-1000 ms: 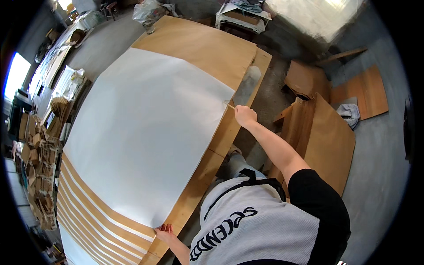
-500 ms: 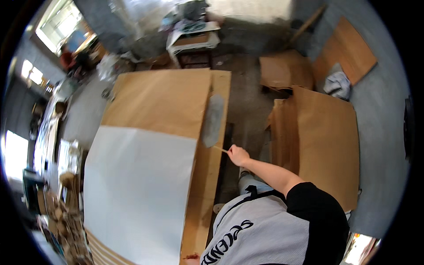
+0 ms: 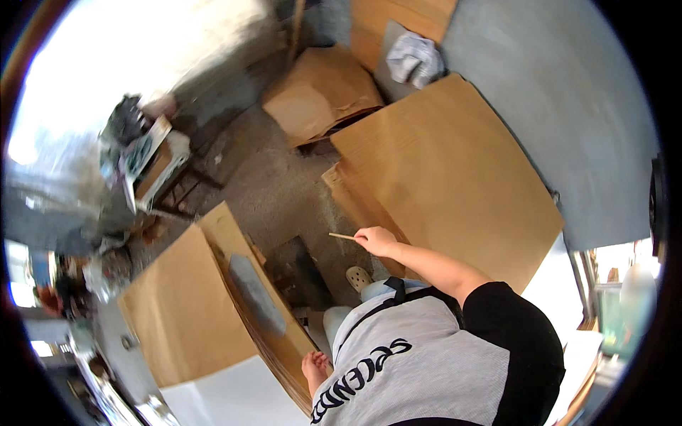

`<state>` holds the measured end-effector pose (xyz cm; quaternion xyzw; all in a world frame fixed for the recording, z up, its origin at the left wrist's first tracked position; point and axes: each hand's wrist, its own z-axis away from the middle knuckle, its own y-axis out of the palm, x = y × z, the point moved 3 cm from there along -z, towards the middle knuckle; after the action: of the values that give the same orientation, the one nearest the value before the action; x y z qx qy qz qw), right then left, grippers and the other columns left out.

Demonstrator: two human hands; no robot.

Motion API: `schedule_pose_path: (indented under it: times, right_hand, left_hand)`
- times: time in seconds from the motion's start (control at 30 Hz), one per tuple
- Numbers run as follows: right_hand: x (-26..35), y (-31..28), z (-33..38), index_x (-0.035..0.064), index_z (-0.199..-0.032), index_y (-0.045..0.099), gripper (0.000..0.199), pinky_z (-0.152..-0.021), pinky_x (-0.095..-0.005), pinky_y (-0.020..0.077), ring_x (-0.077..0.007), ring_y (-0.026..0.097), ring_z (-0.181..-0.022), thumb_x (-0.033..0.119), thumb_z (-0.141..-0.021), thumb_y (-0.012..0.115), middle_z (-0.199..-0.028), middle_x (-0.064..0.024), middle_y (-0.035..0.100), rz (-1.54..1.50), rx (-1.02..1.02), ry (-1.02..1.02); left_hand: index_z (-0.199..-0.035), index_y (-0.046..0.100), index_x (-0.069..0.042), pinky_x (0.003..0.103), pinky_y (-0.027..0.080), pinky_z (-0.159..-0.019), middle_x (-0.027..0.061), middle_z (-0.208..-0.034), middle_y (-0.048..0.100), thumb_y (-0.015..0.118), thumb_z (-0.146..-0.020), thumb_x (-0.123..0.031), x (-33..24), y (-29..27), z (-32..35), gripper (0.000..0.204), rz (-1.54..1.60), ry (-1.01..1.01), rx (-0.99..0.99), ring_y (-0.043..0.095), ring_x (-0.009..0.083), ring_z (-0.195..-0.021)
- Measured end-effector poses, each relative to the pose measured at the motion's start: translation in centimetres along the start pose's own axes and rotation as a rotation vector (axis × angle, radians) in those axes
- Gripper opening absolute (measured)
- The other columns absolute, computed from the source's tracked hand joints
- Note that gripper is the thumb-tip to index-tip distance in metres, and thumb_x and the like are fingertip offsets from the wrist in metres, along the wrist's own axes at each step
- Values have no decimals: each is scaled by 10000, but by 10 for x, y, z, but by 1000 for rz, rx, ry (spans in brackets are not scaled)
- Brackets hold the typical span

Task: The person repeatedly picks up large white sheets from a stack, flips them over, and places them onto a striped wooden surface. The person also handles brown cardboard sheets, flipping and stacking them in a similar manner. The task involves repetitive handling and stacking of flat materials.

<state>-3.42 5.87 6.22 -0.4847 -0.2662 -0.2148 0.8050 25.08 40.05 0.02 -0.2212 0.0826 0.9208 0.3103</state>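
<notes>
My right hand [image 3: 377, 241] is closed on a thin wooden stick [image 3: 342, 236], which points left over the floor. Low in the view, my left hand [image 3: 315, 366] hangs beside the right edge of the stacked sheets, fingers loosely bent and apart, with nothing visible in it. That stack carries a brown cardboard sheet [image 3: 188, 305] and a white sheet [image 3: 227, 399]. Along its right side runs a bare tan strip [image 3: 222, 221] with a long grey patch [image 3: 257, 295] on it.
A second cardboard stack [image 3: 455, 177] stands to the right by the grey wall [image 3: 547, 106]. Beyond it are a brown carton [image 3: 323, 92] and a crumpled cloth [image 3: 415, 60]. A cluttered stool [image 3: 160, 170] is at the far left. A dark flat piece [image 3: 302, 270] lies on the floor.
The view has turned right, toward the second cardboard stack. My right hand and the stick have moved away from the grey patch. My left hand has come further into sight.
</notes>
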Motion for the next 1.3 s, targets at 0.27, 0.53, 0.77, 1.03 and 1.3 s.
schedule_pose_path:
  times: [0.27,0.53,0.77,1.03,1.3]
  right_hand:
    - [-122,-45,8,86,-956,571,216,-572,-359,448,-233,580,-649,201,-819,450,-739,-112,606,-259,-493,247]
    - [-142,-142,30,181,-1054,514,248,-551,-378,456,-244,572,-621,190,-827,415,-718,-85,593,-258,-620,748]
    - [-182,-206,-34,252,-1058,542,302,-554,-392,460,-273,582,-690,150,-807,407,-789,-104,590,-53,-733,969]
    - [-196,-213,-64,259,-1112,515,343,-578,-384,475,-260,582,-712,110,-821,410,-828,-109,574,-40,-682,1084]
    - [-182,-207,-59,248,-1052,563,337,-556,-372,460,-273,566,-661,103,-765,462,-765,-108,564,-140,-791,1049]
  left_hand:
    - [-877,496,-47,233,385,-429,73,-659,544,472,-847,-241,-145,175,-61,198,-676,192,330,501,136,-498]
    - [-919,528,-4,251,434,-602,57,-743,574,483,-839,-202,-191,469,-51,218,-1224,781,981,543,151,-666]
    - [-1115,450,-69,395,339,-878,155,-1079,507,401,-835,-362,-151,633,-4,408,-2114,1291,1644,451,297,-1035]
    - [-1187,367,-102,393,362,-873,81,-1209,409,426,-824,-346,-134,676,-19,441,-2401,1407,1904,392,247,-1117]
    - [-1198,381,-187,439,405,-804,27,-1170,429,456,-814,-330,-135,681,-27,416,-2325,1430,2149,361,217,-1137]
